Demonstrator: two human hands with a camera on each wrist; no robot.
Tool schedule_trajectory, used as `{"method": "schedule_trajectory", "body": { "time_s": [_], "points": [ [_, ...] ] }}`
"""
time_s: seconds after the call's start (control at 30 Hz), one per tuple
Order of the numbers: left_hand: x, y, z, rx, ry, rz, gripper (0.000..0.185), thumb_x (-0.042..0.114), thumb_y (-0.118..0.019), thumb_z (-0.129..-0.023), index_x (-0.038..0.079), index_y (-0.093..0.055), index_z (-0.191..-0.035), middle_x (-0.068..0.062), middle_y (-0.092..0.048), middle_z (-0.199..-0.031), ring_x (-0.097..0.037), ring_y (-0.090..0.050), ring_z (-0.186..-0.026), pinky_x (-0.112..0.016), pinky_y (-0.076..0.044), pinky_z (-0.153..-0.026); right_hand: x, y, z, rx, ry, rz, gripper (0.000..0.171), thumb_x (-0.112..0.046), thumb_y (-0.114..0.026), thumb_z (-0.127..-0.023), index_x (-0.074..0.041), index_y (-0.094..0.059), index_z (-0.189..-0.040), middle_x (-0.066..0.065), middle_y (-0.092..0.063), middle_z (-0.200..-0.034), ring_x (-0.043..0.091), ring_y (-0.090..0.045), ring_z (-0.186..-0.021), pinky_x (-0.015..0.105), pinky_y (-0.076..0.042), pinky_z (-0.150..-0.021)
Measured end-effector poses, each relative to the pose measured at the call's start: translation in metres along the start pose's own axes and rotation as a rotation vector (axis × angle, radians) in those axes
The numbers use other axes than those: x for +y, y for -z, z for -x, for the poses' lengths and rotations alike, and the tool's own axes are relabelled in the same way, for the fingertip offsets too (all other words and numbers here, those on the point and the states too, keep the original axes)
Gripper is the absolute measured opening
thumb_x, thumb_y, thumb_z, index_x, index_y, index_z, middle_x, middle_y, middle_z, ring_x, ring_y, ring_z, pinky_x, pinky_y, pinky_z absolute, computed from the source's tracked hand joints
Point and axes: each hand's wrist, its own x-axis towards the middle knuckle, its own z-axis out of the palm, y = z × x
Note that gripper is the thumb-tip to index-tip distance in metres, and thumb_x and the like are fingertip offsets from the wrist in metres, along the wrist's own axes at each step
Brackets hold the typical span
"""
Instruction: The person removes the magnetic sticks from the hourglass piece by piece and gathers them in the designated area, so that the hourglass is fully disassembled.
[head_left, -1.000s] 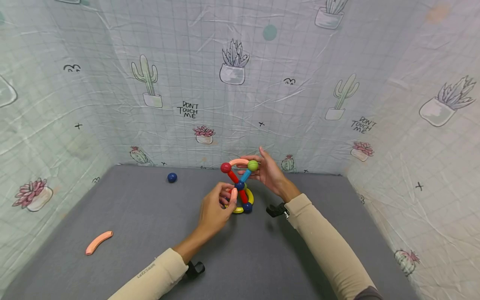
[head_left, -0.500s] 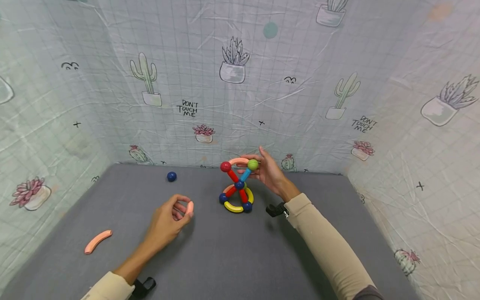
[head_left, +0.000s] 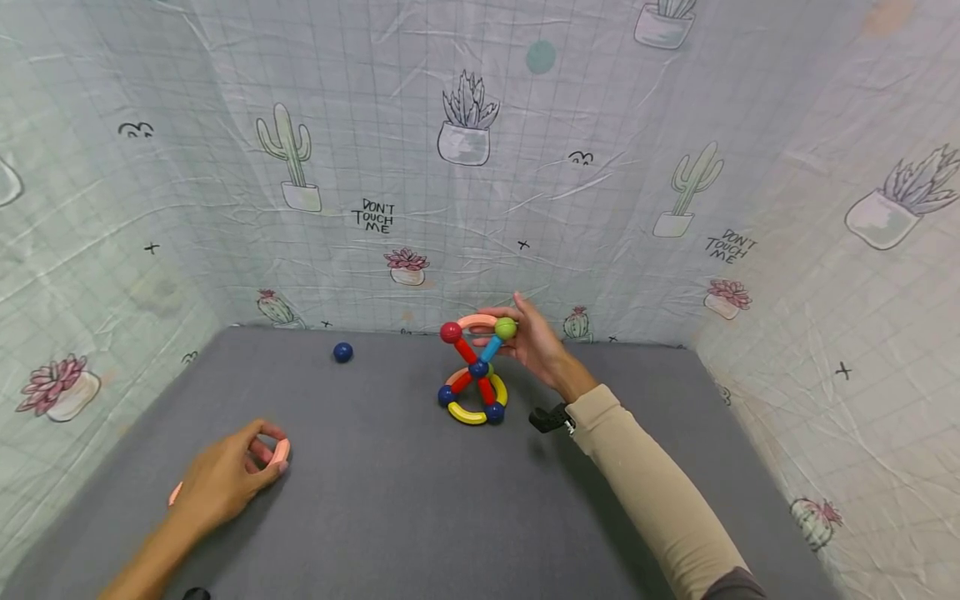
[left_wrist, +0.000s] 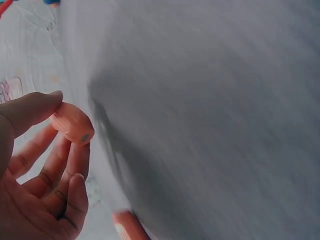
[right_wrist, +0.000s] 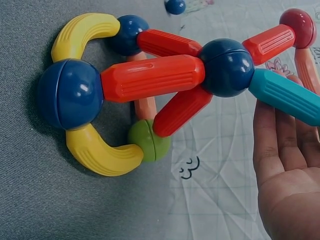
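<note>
A toy structure of red rods, blue balls, yellow curves and a teal rod stands on the grey mat. My right hand holds it at the top, by the green ball. Far to the left, my left hand pinches a short salmon piece between thumb and fingers just above the mat; the left wrist view shows its end clearly. A curved salmon piece lies mostly hidden under that hand.
A loose blue ball lies at the back of the mat. Cactus-print cloth walls close the space at the back and on both sides.
My left hand has pulled away from the structure with the salmon piece, moving left and toward me to the curved piece on the mat. The right hand has kept its hold.
</note>
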Motion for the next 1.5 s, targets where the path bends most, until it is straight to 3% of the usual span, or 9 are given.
{"method": "schedule_trajectory", "body": {
  "time_s": [0.17, 0.33, 0.5, 0.63, 0.77, 0.87, 1.03, 1.23, 1.5],
  "points": [
    [-0.013, 0.005, 0.006, -0.011, -0.020, -0.066, 0.028, 0.025, -0.086, -0.089, 0.018, -0.071, -0.111, 0.010, -0.070, -0.081, -0.002, -0.057, -0.066, -0.030, -0.044, -0.060, 0.000, 0.001, 0.001, 0.004, 0.004, 0.005, 0.082, -0.067, -0.026, -0.110, -0.004, -0.045, -0.159, 0.015, -0.069, -0.144, 0.051, -0.054, -0.141, 0.057, -0.041, -0.120],
    [-0.018, 0.007, 0.008, -0.043, -0.028, -0.095, 0.024, 0.021, -0.085, -0.089, 0.017, -0.071, -0.107, 0.008, -0.071, -0.081, -0.013, -0.063, -0.073, -0.038, -0.046, -0.062, -0.001, 0.000, 0.001, 0.001, -0.004, 0.019, 0.080, -0.066, -0.026, -0.111, -0.006, -0.047, -0.159, 0.017, -0.067, -0.145, 0.042, -0.063, -0.136, 0.047, -0.049, -0.113],
    [-0.011, 0.006, 0.002, 0.076, -0.112, -0.125, 0.026, 0.018, -0.087, -0.086, 0.015, -0.073, -0.107, 0.002, -0.070, -0.087, -0.020, -0.064, -0.078, -0.040, -0.047, -0.064, -0.003, -0.003, 0.002, 0.006, -0.018, 0.022, 0.076, -0.065, -0.029, -0.111, -0.009, -0.050, -0.157, 0.018, -0.066, -0.147, 0.046, -0.058, -0.140, 0.043, -0.051, -0.110],
    [0.015, 0.011, -0.013, 0.175, -0.167, -0.136, 0.029, 0.019, -0.089, -0.084, 0.016, -0.075, -0.110, -0.001, -0.069, -0.090, -0.019, -0.061, -0.079, -0.037, -0.046, -0.065, -0.002, -0.004, 0.001, 0.010, -0.022, 0.027, 0.074, -0.066, -0.035, -0.109, -0.010, -0.051, -0.155, 0.017, -0.067, -0.145, 0.038, -0.066, -0.133, 0.043, -0.051, -0.111],
    [0.053, 0.014, -0.033, 0.199, -0.199, -0.109, 0.028, 0.023, -0.087, -0.088, 0.019, -0.075, -0.113, 0.000, -0.070, -0.096, -0.021, -0.064, -0.084, -0.039, -0.051, -0.069, -0.001, -0.005, 0.000, 0.011, -0.013, 0.035, 0.073, -0.063, -0.037, -0.110, -0.009, -0.050, -0.156, 0.017, -0.067, -0.145, 0.032, -0.070, -0.128, 0.044, -0.050, -0.112],
    [0.080, 0.010, -0.051, 0.201, -0.244, -0.078, 0.028, 0.024, -0.086, -0.090, 0.019, -0.074, -0.115, -0.001, -0.071, -0.099, -0.023, -0.066, -0.089, -0.043, -0.055, -0.072, 0.000, -0.006, -0.002, 0.006, -0.008, 0.047, 0.069, -0.057, -0.032, -0.113, -0.008, -0.047, -0.158, 0.018, -0.065, -0.147, 0.038, -0.065, -0.134, 0.046, -0.048, -0.114],
    [0.124, -0.004, -0.080, 0.180, -0.305, -0.001, 0.034, 0.024, -0.084, -0.092, 0.016, -0.072, -0.122, -0.006, -0.072, -0.109, -0.027, -0.067, -0.096, -0.049, -0.058, -0.080, 0.000, -0.008, -0.003, -0.001, -0.009, 0.052, 0.070, -0.058, -0.032, -0.113, -0.008, -0.044, -0.161, 0.017, -0.064, -0.148, 0.049, -0.053, -0.143, 0.046, -0.048, -0.114],
    [0.168, -0.027, -0.114, 0.151, -0.343, 0.068, 0.046, 0.025, -0.083, -0.093, 0.013, -0.066, -0.134, -0.010, -0.070, -0.122, -0.029, -0.068, -0.103, -0.048, -0.059, -0.089, 0.001, -0.009, -0.002, 0.001, -0.009, 0.053, 0.076, -0.066, -0.038, -0.109, -0.010, -0.045, -0.160, 0.016, -0.065, -0.149, 0.049, -0.053, -0.144, 0.048, -0.046, -0.116],
    [0.198, -0.056, -0.147, 0.175, -0.361, 0.187, 0.043, 0.019, -0.080, -0.095, 0.013, -0.065, -0.135, -0.011, -0.069, -0.124, -0.030, -0.070, -0.099, -0.044, -0.059, -0.081, 0.001, -0.009, -0.002, -0.008, -0.005, 0.048, 0.077, -0.068, -0.039, -0.108, -0.011, -0.047, -0.159, 0.016, -0.064, -0.149, 0.049, -0.053, -0.144, 0.048, -0.046, -0.117]
  ]
}}
